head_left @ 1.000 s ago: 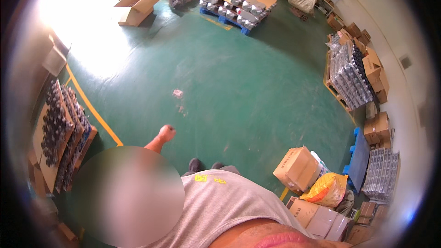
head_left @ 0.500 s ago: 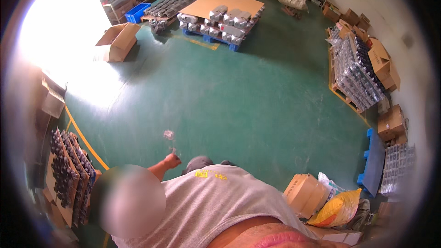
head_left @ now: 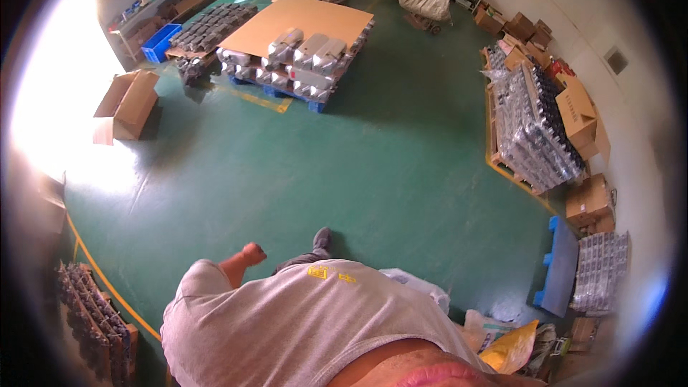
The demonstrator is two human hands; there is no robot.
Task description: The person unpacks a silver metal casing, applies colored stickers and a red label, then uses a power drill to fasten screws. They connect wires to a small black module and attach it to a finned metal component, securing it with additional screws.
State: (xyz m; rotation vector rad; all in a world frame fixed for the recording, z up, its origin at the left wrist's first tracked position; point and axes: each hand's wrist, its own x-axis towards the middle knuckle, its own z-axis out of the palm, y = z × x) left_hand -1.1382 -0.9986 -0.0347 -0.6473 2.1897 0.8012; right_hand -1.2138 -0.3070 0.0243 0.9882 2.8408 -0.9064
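My left hand (head_left: 252,253) hangs in front of my left side, over the green floor, with its fingers curled into a fist. Nothing shows sticking out of it, and it touches nothing I can see. Below it spreads the grey T-shirt (head_left: 308,322) on my body, with yellow marks on the chest. One of my feet, in a grey shoe (head_left: 322,238), is stretched ahead on the floor. My right hand is out of sight.
Ahead stands a blue pallet (head_left: 315,107) of metal castings under a cardboard sheet (head_left: 294,21). An open carton (head_left: 132,104) sits at left, wrapped stacked parts (head_left: 534,129) at right. Nearer are racked parts (head_left: 97,322), an upright blue pallet (head_left: 557,269), a white bag (head_left: 419,288) and a yellow sack (head_left: 510,350).
The view has shifted, so the stacks ahead sit farther left and lower. My left hand has drawn slightly left and curled, and a shoe has come forward. A pinkish patch ahead no longer shows.
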